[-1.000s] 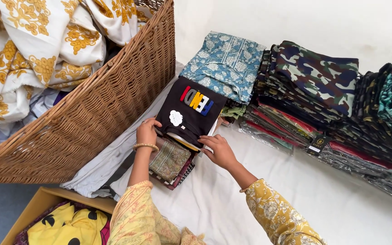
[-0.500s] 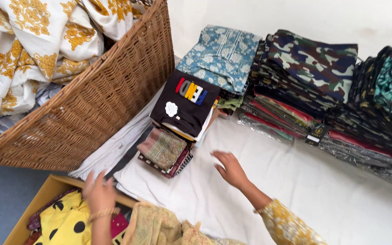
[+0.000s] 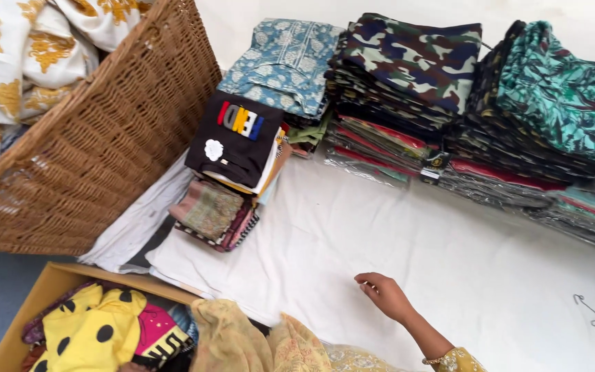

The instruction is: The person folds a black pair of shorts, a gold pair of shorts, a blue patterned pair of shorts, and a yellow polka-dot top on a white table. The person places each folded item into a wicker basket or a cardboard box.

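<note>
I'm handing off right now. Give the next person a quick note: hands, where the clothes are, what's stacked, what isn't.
Right hand: empty, fingers loosely curled, over the white sheet. Left hand: out of view.
Stacked: black folded top on a small pile, with the striped folded pile in front of it, beside the wicker basket. Blue floral, camouflage and teal stacks line the back.
Not stacked: yellow dotted garment and others lie loose in the cardboard box; white and gold cloth fills the basket.
</note>
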